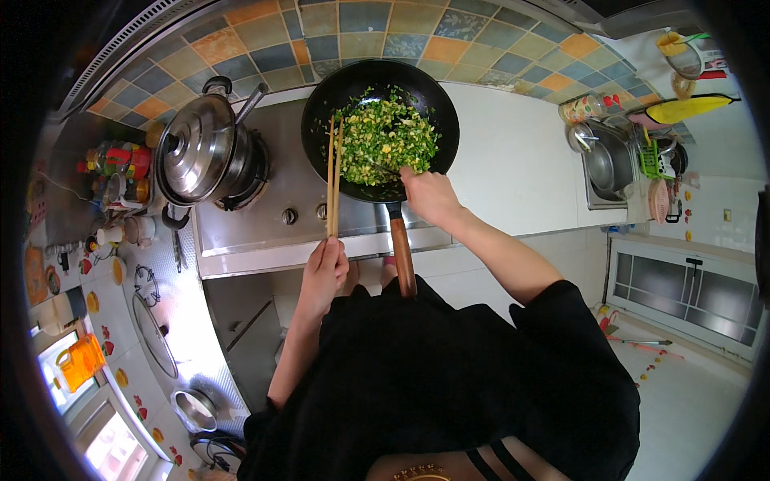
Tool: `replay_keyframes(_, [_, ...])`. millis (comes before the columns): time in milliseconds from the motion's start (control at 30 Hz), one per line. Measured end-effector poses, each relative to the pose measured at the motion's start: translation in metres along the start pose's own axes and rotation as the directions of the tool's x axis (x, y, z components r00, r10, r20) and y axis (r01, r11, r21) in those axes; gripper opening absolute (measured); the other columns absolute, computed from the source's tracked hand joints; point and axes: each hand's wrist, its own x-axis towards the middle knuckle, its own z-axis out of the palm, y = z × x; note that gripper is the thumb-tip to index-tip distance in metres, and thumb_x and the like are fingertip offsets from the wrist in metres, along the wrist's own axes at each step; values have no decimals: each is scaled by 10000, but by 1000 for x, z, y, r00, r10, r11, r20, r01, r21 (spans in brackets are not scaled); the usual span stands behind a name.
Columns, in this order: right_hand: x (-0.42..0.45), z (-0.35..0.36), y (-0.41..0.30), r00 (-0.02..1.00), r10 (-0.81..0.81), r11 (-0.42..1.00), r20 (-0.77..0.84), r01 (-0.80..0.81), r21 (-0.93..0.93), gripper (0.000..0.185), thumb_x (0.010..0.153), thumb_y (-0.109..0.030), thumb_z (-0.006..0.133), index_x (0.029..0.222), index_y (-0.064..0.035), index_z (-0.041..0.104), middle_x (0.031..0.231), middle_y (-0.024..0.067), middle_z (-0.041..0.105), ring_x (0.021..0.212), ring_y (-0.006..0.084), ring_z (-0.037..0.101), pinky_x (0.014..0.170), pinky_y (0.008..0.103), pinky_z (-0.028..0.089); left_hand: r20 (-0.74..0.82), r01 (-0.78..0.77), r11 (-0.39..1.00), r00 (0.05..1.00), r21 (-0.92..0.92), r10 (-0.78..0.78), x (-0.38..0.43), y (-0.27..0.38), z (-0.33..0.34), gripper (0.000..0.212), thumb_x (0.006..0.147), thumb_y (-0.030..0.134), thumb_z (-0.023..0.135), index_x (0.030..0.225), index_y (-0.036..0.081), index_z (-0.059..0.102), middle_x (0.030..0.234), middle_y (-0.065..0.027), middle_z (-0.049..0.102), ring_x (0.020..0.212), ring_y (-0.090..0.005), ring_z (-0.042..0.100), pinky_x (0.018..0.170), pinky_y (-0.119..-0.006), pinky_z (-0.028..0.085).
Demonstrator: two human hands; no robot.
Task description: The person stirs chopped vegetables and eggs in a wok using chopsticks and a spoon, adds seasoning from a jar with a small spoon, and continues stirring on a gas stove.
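Observation:
A black wok stands at the right part of the steel gas hob, holding a chopped mix of green leaves and yellow bits. Its wooden handle points toward my body. My left hand grips a pair of long wooden chopsticks by their near ends. Their far tips reach over the wok's left side, at the edge of the food. My right hand is closed over the wok's near right rim, on a thin utensil that dips into the mix. Its far end is hidden in the food.
Left of the wok, a lidded steel pot sits on a burner. Bottles and a glass lid occupy the left counter. A white worktop runs right to the sink. Tiled wall rises behind.

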Motion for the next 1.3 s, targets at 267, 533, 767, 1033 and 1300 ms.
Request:
replay_keyframes(267, [12,-15,60,971,113,983,-209,-140,-120,142,747,-55,468,883,-20,494,616,207,594,585,364,608,538,453,490,12,7,1000,1000,27,-7,4,-2,-5,284,955,320,344,794,98,415,568,46,315,464,-31,244,401,-186,192])
replay_keyframes(533, [30,1,88,931,248,953,-267,-284,-103,113,817,-120,447,897,-53,492,633,209,597,623,366,611,579,473,486,58,10,999,998,51,-13,6,-2,-6,292,955,342,338,796,108,410,574,48,310,464,-32,237,397,-188,180])
replay_keyframes(767, [-4,-1,35,977,166,978,-133,-146,149,125,842,-155,459,885,-45,497,620,216,575,607,390,580,578,485,463,33,14,999,999,41,-16,3,-2,-10,297,954,342,339,784,110,410,569,50,307,456,-32,242,393,-187,185])
replay_keyframes(1033, [-26,9,18,995,83,995,-55,-86,-59,140,746,-50,474,883,-21,486,599,198,587,584,361,604,532,450,480,81,-4,997,997,75,-2,2,2,-7,308,956,343,334,775,105,410,561,46,308,449,-34,250,392,-186,194])
replay_keyframes(1300, [-8,-31,63,962,153,962,-227,-197,-189,120,776,-53,440,879,-20,494,619,196,602,567,351,609,528,437,496,72,-6,998,997,59,1,2,-1,-13,301,958,339,330,789,104,409,558,46,309,448,-37,251,391,-189,195])
